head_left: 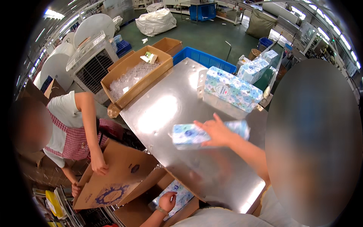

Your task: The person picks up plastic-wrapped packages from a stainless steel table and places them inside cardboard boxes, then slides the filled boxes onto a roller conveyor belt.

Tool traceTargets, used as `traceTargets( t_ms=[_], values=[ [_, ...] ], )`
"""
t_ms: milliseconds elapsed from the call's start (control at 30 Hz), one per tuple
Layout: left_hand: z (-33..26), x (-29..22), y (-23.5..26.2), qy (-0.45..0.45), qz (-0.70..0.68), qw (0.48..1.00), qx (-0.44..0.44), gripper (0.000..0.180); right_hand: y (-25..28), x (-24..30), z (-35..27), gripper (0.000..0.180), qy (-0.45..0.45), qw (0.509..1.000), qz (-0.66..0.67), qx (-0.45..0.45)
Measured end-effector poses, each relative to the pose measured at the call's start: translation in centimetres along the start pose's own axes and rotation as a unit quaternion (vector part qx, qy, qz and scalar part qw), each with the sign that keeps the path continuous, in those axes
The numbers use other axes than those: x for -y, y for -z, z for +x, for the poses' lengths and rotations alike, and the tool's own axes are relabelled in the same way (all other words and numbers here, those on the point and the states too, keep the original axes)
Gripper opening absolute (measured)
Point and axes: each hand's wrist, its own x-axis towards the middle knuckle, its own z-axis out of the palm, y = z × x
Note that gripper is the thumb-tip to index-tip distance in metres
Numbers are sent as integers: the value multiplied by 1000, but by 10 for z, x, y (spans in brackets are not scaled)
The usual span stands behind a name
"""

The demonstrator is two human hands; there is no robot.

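My right hand (217,131) lies across a long blue-and-white floral tissue pack (185,133) on the metal table, fingers and thumb on its two sides; the pack is slightly blurred. My left hand (167,201), a band on its wrist, is curled over another floral tissue pack (182,193) inside an open cardboard carton (140,206) at the table's near left side. Its fingertips are hidden, so whether it grips that pack is unclear. Farther back on the table's right stands a larger floral tissue pack (230,89).
At left a co-worker in a checked apron (75,145) holds a carton flap (117,178). Beyond the metal table (162,90) stand a carton of clear plastic (132,77) and a blue crate (204,58). More packs (254,70) sit on a green conveyor. A large blurred patch covers the right.
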Motion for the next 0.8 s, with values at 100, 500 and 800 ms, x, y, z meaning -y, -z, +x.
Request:
traceTargets(
  t_ms=[100,500,800],
  values=[
    [51,-104,67,-180,56,974,-127,33,1,-50,13,103,-56,988,33,-143],
    [246,-216,65,-317,366,866,126,96,7,-196,-53,127,-319,936,4,-147],
    [122,-220,144,-436,297,849,-37,63,-18,27,-218,126,-383,914,-132,10]
  ],
)
